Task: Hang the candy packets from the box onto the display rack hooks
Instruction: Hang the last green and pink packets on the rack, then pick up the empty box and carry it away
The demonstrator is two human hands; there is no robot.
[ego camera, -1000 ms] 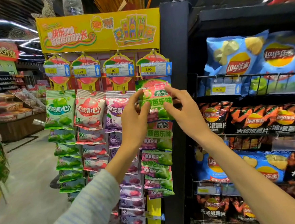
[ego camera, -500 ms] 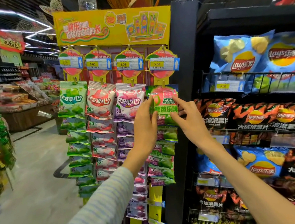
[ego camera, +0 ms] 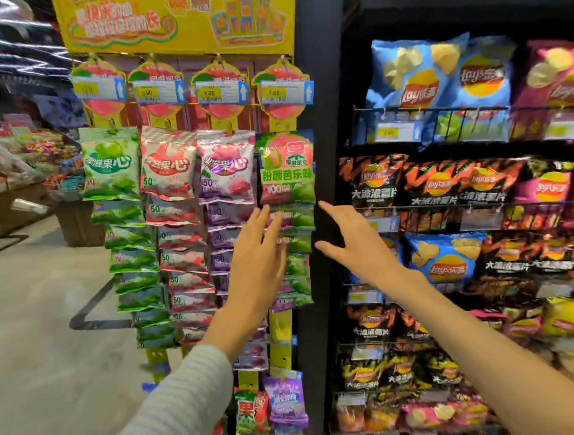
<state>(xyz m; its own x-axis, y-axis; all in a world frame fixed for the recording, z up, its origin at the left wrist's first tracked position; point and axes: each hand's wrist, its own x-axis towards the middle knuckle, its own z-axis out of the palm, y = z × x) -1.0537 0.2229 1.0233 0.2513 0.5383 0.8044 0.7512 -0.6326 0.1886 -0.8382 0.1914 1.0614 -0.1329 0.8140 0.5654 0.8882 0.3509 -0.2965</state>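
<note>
Candy packet [ego camera: 287,167]: green-and-pink, hangs at the top of the rack's [ego camera: 327,179] rightmost column, under a price tag [ego camera: 284,92].
Hands: left hand [ego camera: 256,254] and right hand [ego camera: 356,242] both wide, fingers straight, holding nothing, just below that packet.
Advice: check it sits square on its hook before fetching another; the box is not in view.

2 arms show. The left arm [ego camera: 177,411] wears a long, soft-looking sleeve [ego camera: 164,422] in pale grey with thin lighter horizontal stripes, its cuff ending just short of the wrist. The right arm [ego camera: 488,349] is bare, with no sleeve.
</note>
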